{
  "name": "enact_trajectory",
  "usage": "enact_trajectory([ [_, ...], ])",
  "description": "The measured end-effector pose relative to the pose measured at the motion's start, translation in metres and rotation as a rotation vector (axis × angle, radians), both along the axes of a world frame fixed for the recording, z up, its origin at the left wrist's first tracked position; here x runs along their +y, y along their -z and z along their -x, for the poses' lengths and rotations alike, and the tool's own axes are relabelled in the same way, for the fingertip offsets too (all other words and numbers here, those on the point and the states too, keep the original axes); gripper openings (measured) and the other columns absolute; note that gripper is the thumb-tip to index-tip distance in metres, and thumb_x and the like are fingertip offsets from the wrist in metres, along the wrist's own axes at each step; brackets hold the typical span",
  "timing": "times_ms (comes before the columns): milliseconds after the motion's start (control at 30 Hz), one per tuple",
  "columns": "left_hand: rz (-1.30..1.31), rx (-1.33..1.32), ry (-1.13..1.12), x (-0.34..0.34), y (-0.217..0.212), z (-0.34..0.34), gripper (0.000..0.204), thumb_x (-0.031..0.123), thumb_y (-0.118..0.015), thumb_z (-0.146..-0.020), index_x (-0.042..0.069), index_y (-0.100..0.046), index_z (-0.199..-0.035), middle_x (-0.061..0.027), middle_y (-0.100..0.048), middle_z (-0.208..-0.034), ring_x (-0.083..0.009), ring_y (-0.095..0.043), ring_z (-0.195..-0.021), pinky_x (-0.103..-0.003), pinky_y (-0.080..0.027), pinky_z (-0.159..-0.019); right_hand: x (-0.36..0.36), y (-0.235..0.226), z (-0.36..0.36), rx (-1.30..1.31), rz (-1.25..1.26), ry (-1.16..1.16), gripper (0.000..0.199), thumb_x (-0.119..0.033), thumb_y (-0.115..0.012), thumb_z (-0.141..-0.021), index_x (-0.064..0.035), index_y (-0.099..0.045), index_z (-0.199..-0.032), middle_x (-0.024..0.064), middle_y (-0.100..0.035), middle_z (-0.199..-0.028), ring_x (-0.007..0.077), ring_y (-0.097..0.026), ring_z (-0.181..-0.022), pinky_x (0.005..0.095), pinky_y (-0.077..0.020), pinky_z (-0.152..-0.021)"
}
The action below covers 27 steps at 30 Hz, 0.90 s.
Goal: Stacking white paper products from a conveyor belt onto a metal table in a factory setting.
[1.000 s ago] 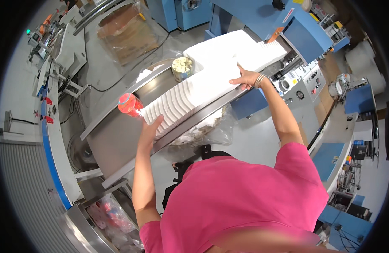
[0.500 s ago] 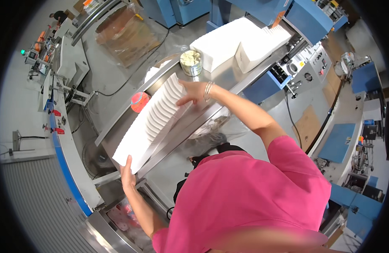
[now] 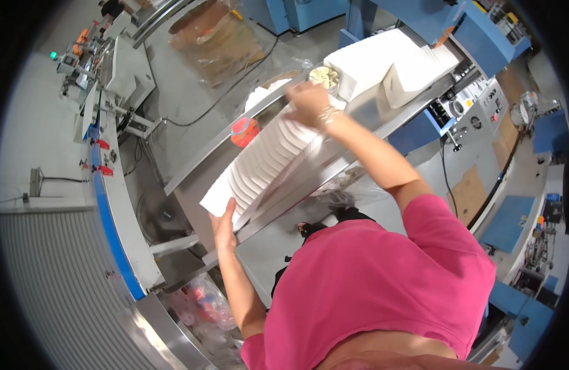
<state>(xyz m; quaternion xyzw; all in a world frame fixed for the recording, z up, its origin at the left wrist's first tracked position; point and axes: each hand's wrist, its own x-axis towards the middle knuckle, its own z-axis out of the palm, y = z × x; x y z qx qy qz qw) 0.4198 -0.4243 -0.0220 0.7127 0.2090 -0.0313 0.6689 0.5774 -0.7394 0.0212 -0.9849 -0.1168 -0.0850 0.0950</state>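
A long row of thin white paper-like pieces [image 3: 253,163], packed face to face, lies slanting along the metal trough. At its near left end my left hand [image 3: 224,229] grips it, thumb on the top and the other fingers mostly hidden at the end. My right hand [image 3: 310,106], with bracelets at the wrist, is over the far right end of the row. Motion smears its fingers, so whether they hold a piece is unclear. Just beyond that hand stands a round container [image 3: 324,76] filled with pale yellowish bits, partly covered by the hand.
A red-orange roundish object [image 3: 244,132] with a blue band sits against the trough's far edge. Two larger white stacks [image 3: 364,61] stand at the trough's right end, beneath a blue machine [image 3: 401,18]. A plastic-lined carton [image 3: 213,43] stands on the floor beyond.
My right hand has moved from the side of the row up over its far end, towards the round container. My left hand still holds the near end. The whole view has shifted.
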Motion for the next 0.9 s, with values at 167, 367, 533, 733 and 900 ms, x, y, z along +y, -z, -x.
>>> enact_trajectory([
  [167, 0.016, 0.027, 0.021, -0.007, -0.005, -0.002, 0.085, 0.022, -0.075, -0.079, -0.001, -0.024, -0.143, -0.0129, -0.035, -0.144, -0.0232, -0.033, -0.132, -0.035, -0.024, -0.11, 0.109, 0.011, -0.025, 0.431, -0.172, -0.162, 0.089, -0.057, -0.072, -0.062, -0.0081, -0.043, -0.13, 0.023, -0.06, -0.102, 0.0363, -0.058, -0.102, 0.0466, -0.0471, -0.083],
  [367, -0.04, 0.041, 0.028, 0.006, 0.002, 0.005, 0.081, 0.026, -0.072, -0.082, 0.001, -0.026, -0.144, -0.0111, -0.033, -0.146, -0.0219, -0.031, -0.134, -0.034, -0.02, -0.111, 0.126, 0.014, -0.023, 0.511, -0.328, -0.175, 0.074, -0.04, -0.071, -0.062, -0.0108, -0.049, -0.126, 0.0225, -0.053, -0.117, 0.0378, -0.058, -0.105, 0.0394, -0.0504, -0.083],
  [533, -0.002, 0.019, 0.04, 0.007, 0.007, 0.001, 0.083, 0.025, -0.074, -0.08, -0.001, -0.026, -0.143, -0.0123, -0.036, -0.144, -0.0233, -0.034, -0.131, -0.035, -0.022, -0.11, 0.044, -0.049, 0.035, -0.147, -0.787, -0.06, 0.082, -0.035, -0.072, -0.058, -0.0117, -0.044, -0.131, 0.0195, -0.055, -0.108, 0.0359, -0.06, -0.096, 0.041, -0.0523, -0.076],
  [733, 0.045, 0.032, 0.055, 0.008, 0.001, 0.002, 0.078, 0.022, -0.071, -0.083, 0.0, -0.027, -0.142, -0.0118, -0.037, -0.143, -0.0231, -0.036, -0.13, -0.036, -0.024, -0.11, -0.074, -0.075, 0.079, -0.096, -0.235, 0.521, 0.08, -0.038, -0.071, -0.062, -0.011, -0.042, -0.131, 0.0209, -0.056, -0.111, 0.0392, -0.059, -0.097, 0.0448, -0.0498, -0.081],
  [900, 0.097, 0.056, 0.082, 0.014, 0.007, -0.002, 0.076, 0.022, -0.071, -0.083, -0.001, -0.028, -0.142, -0.0122, -0.038, -0.142, -0.0234, -0.037, -0.129, -0.035, -0.025, -0.109, -0.143, -0.011, 0.038, 0.38, -0.103, 0.535, 0.079, -0.042, -0.07, -0.058, -0.004, -0.046, -0.123, 0.0241, -0.056, -0.114, 0.0349, -0.058, -0.105, 0.0395, -0.0489, -0.086],
])
